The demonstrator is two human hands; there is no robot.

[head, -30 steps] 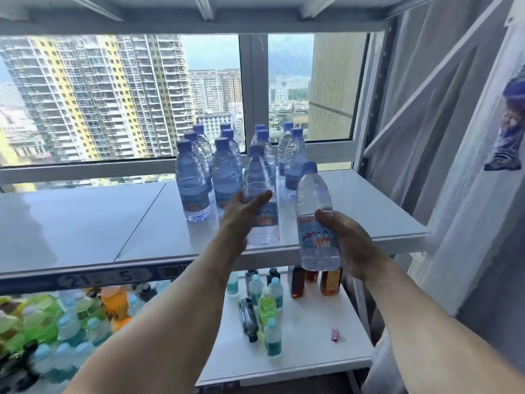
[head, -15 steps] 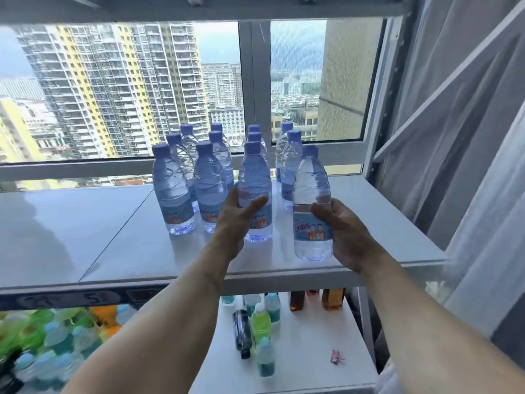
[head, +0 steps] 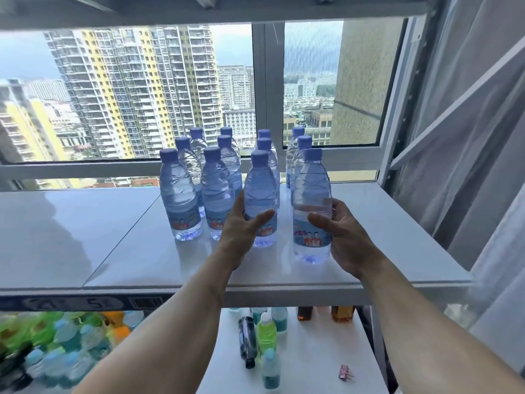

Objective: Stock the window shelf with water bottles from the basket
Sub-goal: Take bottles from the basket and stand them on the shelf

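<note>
Several clear water bottles with blue caps stand in rows on the white window shelf (head: 113, 251). My left hand (head: 241, 226) grips the front bottle of the third row (head: 260, 191), which stands on the shelf. My right hand (head: 345, 237) grips another water bottle (head: 312, 200) at the front right, upright with its base on the shelf. Two more front bottles (head: 177, 194) stand to the left of my hands. The basket (head: 51, 345) of mixed bottles shows blurred at the lower left, under the shelf.
A lower white shelf (head: 312, 356) holds small green, teal, dark and amber bottles and a small pink clip (head: 345, 372). The window frame (head: 267, 89) runs behind the rows. Grey curtains (head: 468, 137) hang at the right. The left part of the upper shelf is bare.
Both hands have moved the two bottles forward onto the shelf and set them upright at the front of the rows. The camera has tilted up slightly.
</note>
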